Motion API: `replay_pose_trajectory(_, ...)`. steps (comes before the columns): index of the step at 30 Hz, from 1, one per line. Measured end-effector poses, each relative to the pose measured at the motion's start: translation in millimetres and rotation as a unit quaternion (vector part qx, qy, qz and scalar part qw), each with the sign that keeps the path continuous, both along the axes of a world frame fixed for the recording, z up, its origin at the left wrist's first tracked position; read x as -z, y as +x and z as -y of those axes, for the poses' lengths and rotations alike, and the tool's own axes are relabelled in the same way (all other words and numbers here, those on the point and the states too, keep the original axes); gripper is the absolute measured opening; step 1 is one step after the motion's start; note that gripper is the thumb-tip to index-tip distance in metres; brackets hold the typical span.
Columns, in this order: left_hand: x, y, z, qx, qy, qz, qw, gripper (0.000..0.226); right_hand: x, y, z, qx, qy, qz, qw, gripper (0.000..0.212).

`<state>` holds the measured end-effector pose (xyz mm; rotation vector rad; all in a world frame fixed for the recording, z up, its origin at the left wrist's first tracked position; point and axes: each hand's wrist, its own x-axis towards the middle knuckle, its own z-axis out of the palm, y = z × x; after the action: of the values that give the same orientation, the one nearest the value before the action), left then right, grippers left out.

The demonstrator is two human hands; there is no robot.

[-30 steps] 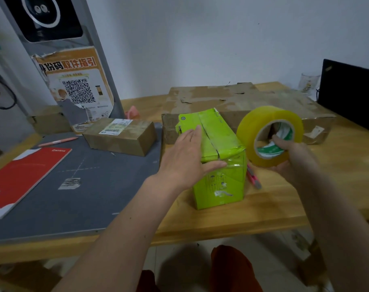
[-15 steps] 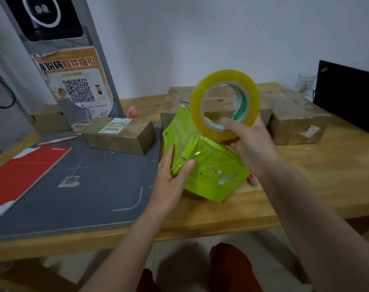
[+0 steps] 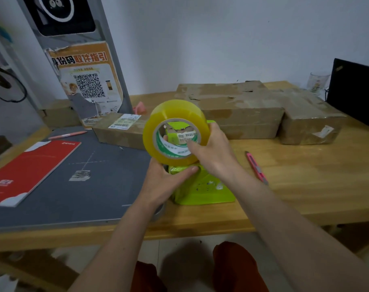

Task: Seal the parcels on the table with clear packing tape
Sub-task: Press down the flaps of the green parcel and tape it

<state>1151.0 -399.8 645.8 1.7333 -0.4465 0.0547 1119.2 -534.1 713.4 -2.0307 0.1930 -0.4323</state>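
Note:
A bright green box (image 3: 202, 188) stands on the wooden table (image 3: 305, 190) near its front edge. My left hand (image 3: 165, 182) holds the box's left side, thumb laid across its front upper edge. My right hand (image 3: 213, 153) grips a yellow-looking roll of packing tape (image 3: 175, 131) by its core, thumb inside the ring, and holds it upright over the box's top. Part of the box top shows through the ring. Three brown cardboard parcels lie behind: a small one (image 3: 120, 131) on the left, a long flat one (image 3: 232, 110) and another (image 3: 312, 123) at right.
A pink utility knife (image 3: 256, 167) lies on the table right of the green box. A grey mat (image 3: 78, 186) covers the left side, with a red booklet (image 3: 30, 167) and a pink pen (image 3: 68, 134). A black laptop (image 3: 356, 91) and a glass (image 3: 318, 82) stand at the far right.
The green box went from tilted back to standing on the table. My right hand swung the tape roll down and left over its top. My left hand shifted to the box's upper left.

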Motion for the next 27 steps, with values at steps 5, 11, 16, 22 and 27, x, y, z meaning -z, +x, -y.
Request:
replay_pose_trajectory(5,2.6,5.6,-7.5,-0.015,0.034,0.014,0.999,0.073,-11.9,-2.3,26.8,0.007,-0.016,-0.007,1.0,0.025)
replay_pose_trajectory(11,1.5,3.7,-6.8,0.008,0.069,0.03,0.997,0.077,-7.0,-13.4,67.4,0.067,0.051,0.007,0.996,0.032)
replay_pose_trajectory(16,-13.0,3.6,-4.1,0.002,0.152,0.072,0.986,0.093,11.1,-8.9,49.4,0.102,0.072,0.005,0.992,0.053)
replay_pose_trajectory(22,-30.8,-2.9,18.3,-0.019,0.273,0.133,0.953,0.102,18.0,-3.3,53.5,0.095,0.074,0.001,0.993,0.034)
replay_pose_trajectory(27,-37.1,-2.0,13.2,-0.026,0.344,0.124,0.931,0.118,1.3,-1.3,68.6,0.07,0.042,0.001,0.997,0.027)
